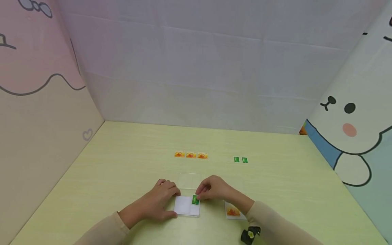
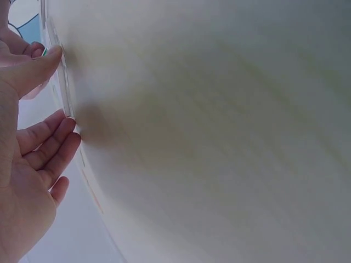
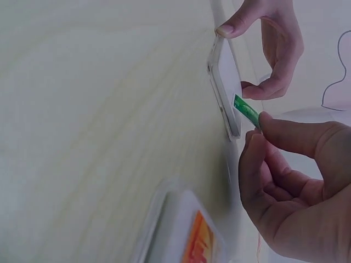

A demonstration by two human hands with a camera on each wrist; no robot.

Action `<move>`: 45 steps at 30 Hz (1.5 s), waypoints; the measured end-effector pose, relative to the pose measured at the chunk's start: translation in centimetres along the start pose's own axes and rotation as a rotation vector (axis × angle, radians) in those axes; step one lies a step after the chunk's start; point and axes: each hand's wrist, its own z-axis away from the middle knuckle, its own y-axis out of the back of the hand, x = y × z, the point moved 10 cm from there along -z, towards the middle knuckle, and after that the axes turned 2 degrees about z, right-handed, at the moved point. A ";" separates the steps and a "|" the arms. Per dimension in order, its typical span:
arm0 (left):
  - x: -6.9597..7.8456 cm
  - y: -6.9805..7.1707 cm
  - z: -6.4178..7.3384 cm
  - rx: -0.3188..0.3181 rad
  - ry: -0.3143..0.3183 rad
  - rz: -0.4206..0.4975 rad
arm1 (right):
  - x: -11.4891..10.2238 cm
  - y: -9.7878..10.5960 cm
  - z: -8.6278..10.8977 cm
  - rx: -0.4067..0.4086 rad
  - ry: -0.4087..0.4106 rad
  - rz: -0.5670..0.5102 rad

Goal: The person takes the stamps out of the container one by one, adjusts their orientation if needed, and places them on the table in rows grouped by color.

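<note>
A flat white case (image 1: 182, 205) lies on the table, with a clear lid (image 1: 189, 180) folded back behind it. Thumb and fingertips of my left hand (image 1: 157, 200) hold the case by its left side, one at each end of that edge. Between thumb and forefinger, my right hand (image 1: 214, 188) pinches a small green stamp (image 1: 195, 200) by its right edge. In the right wrist view the stamp (image 3: 246, 110) is tilted, its far end at the white face of the case (image 3: 226, 82). The left wrist view has the thumb and fingertips (image 2: 68, 125) at the case's rim.
Three orange-yellow stamps (image 1: 191, 155) lie in a row farther back, and two green stamps (image 1: 240, 160) to their right. Under the right forearm is a second white case (image 1: 235, 212) bearing an orange stamp. A black object (image 1: 250, 234) sits by the right sleeve. Printed walls enclose the table.
</note>
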 end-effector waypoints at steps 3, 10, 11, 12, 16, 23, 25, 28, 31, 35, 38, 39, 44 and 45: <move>0.0 0.0 0.0 -0.002 0.001 -0.001 | 0.2 -0.1 0.0 -0.031 -0.023 -0.044; -0.2 -0.1 -0.1 -0.013 0.010 0.000 | 0.2 -0.1 -0.2 -0.068 -0.038 -0.086; -0.2 -0.2 -0.1 -0.014 0.010 -0.002 | 0.2 -0.1 -0.3 -0.071 -0.038 -0.088; -0.3 -0.2 -0.1 -0.015 0.011 -0.004 | 0.2 -0.1 -0.3 -0.075 -0.037 -0.090; -0.3 -0.3 -0.1 -0.023 0.016 0.003 | 0.1 0.0 -0.4 -0.083 -0.030 -0.088; -0.2 -0.2 0.0 -0.030 0.023 0.008 | 0.1 -0.1 -0.4 -0.096 -0.027 -0.091; -0.2 -0.2 0.0 -0.027 0.022 0.007 | 0.1 -0.2 -0.5 -0.101 -0.027 -0.093; -0.1 -0.2 0.0 -0.023 0.018 0.005 | 0.0 -0.2 -0.5 -0.108 -0.026 -0.095; 0.0 0.0 0.0 -0.018 0.015 0.005 | -0.1 -0.2 -0.5 -0.111 -0.025 -0.091; 0.0 0.0 0.0 -0.017 0.014 0.006 | -0.1 -0.2 -0.6 -0.116 -0.023 -0.083; 0.0 0.0 0.0 -0.019 0.017 0.008 | -0.1 -0.2 -0.6 -0.120 -0.023 -0.082; 0.0 0.0 0.0 -0.020 0.017 0.007 | -0.1 -0.2 -0.6 -0.120 -0.026 -0.082; -0.1 -0.1 0.0 -0.019 0.020 0.006 | -0.1 -0.1 -0.5 -0.112 -0.046 -0.074; -0.2 -0.1 0.0 -0.018 0.020 0.005 | -0.1 -0.1 -0.5 -0.109 -0.050 -0.072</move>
